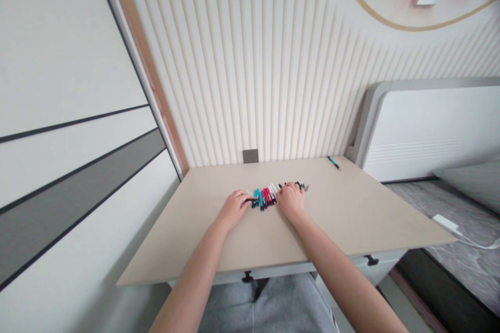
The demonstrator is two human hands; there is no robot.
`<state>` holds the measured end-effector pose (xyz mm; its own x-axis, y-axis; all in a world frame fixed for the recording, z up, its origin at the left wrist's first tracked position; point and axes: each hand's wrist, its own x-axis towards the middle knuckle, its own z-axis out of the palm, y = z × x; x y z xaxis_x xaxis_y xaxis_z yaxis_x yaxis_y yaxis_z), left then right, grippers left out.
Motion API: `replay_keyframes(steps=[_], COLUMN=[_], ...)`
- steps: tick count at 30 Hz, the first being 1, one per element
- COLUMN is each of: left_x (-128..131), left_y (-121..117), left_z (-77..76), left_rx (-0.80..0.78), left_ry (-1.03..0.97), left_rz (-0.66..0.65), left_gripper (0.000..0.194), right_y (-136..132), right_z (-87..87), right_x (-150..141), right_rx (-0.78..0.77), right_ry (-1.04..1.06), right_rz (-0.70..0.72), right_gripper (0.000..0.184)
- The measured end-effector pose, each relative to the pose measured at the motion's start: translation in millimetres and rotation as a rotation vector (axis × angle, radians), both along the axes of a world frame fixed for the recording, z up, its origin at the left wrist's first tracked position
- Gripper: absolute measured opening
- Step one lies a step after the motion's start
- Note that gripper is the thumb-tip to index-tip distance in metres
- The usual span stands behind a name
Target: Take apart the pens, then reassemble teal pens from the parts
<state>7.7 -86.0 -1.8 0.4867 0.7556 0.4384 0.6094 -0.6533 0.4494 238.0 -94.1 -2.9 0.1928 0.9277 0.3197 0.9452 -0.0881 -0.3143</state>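
A tight row of slim markers (pixel 265 197) in teal, red, white and black lies across the middle of the beige desk (pixel 363 213). Small dark pen parts (pixel 300 186) lie at the row's right end. The fingertips of my left hand (pixel 234 209) reach the row's left end, touching a black marker (pixel 247 201). My right hand (pixel 291 202) rests palm down on the right part of the row, hiding some pieces. A single teal pen (pixel 334 163) lies apart near the desk's back edge.
A ribbed cream wall with a dark square socket plate (pixel 250 156) rises behind the desk. A white wardrobe (pixel 70 114) stands at the left. A white bed headboard (pixel 422 130) and a white charger (pixel 445 223) on grey carpet lie to the right. Black drawer handles (pixel 371 260) sit under the desk edge.
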Motion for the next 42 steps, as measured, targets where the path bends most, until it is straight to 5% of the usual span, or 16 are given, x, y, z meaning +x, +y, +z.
replay_keyframes(steps=[13, 21, 29, 33, 38, 42], left_x=[0, 1, 0, 1, 2, 2], left_y=[0, 1, 3, 3, 3, 4], left_z=[-1.3, -0.1, -4.3, -4.4, -2.3, -1.5], left_rx=[0.017, 0.021, 0.036, 0.037, 0.02, 0.029], left_ry=[-0.022, -0.056, -0.075, -0.088, -0.114, -0.126], left_rz=[-0.022, -0.014, -0.019, 0.002, 0.063, 0.052], left_gripper=[0.017, 0.013, 0.012, 0.011, 0.01, 0.007], right_y=[0, 10, 17, 14, 15, 17], right_z=[3.2, -3.2, -6.7, -2.6, -3.2, -5.6], right_x=[0, -7, -16, -17, -15, -15], right_rx=[0.03, 0.248, 0.244, 0.248, 0.21, 0.18], right_ry=[0.06, 0.591, 1.174, 1.256, 1.324, 1.393], right_rz=[0.011, 0.311, 0.418, 0.438, 0.401, 0.414], right_gripper=[0.026, 0.036, 0.046, 0.058, 0.036, 0.035])
